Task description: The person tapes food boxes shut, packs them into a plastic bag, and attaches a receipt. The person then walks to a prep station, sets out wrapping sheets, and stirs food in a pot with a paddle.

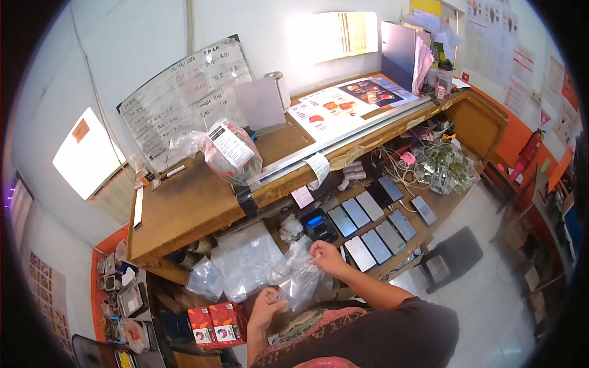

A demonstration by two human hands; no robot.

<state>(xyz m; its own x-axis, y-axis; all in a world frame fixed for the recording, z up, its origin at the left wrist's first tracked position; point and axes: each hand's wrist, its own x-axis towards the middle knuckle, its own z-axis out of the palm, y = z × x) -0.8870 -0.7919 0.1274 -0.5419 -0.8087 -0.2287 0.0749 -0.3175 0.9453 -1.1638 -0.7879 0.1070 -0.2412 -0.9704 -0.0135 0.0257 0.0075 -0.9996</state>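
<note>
A clear plastic bag (299, 287) hangs between my two hands, crumpled and see-through. My right hand (327, 256) pinches its upper right part. Lower down, my left hand (266, 306) has its fingers curled at the bag's left edge. Just behind the bag lies a stack of flat clear plastic bags (246, 257) on the lower shelf, with a smaller plastic packet (205, 279) at its left. Two red boxes (216, 325) stand left of my left hand. Beyond my right hand is a small black printer (318, 224).
Several phones (368, 242) lie in rows on the shelf at my right. Tangled cables (408, 168) are behind them. On the counter (184, 214) sits a filled, labelled plastic bag (232, 152); a paper slip (318, 168) hangs over its edge. A dark chair (455, 254) stands right.
</note>
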